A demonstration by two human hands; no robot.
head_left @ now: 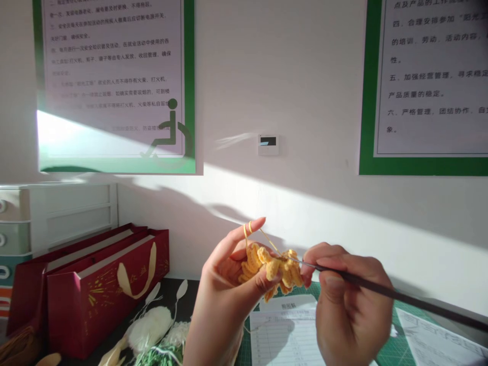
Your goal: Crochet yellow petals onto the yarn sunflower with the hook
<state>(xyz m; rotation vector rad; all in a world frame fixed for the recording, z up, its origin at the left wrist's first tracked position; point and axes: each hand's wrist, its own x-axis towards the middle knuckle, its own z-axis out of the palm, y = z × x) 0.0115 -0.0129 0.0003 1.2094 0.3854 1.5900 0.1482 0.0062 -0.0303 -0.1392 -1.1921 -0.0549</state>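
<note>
My left hand (224,284) pinches a yellow crocheted piece (272,264) with several petal-like loops. Yellow yarn (270,241) is wound around my raised left index finger and runs down to the piece. In my right hand (348,300) is a crochet hook (366,285) with a long dark handle, held between thumb and fingers. Its thin metal tip reaches the top of the crocheted piece, where the yarn meets it. Whether the tip sits inside a stitch cannot be made out.
Printed sheets (282,338) lie on a green cutting mat (404,338) below my hands. At left are red gift bags (91,305), a white yarn ball (149,328), green yarn (160,356) and a drawer unit (72,213). A white wall (305,203) stands behind.
</note>
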